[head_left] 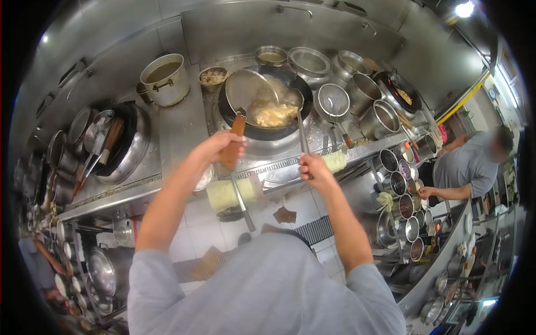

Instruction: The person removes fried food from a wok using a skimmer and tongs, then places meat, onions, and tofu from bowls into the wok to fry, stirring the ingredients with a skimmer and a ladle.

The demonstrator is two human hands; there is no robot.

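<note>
My left hand (223, 146) is closed around the wooden handle (237, 127) of a large round strainer (248, 89), tilted over the left side of the wok (306, 89). In my right hand (315, 170) is the long metal handle of a ladle (302, 131); its head reaches into the wok's right side. Pale yellow food (276, 115) lies in the wok between the two tools, with liquid around it. Below my left hand, a long metal handle (243, 204) sticks out past a yellow-green cloth (229, 194) on the stove's front edge.
A tall pot (165, 81) stands left of the wok, and a bowl of food (213, 77) behind it. To the right are a small mesh strainer (333, 100) and several pots. A co-worker (468, 162) stands at right beside seasoning containers (398, 183). Another person (38, 259) is at far left.
</note>
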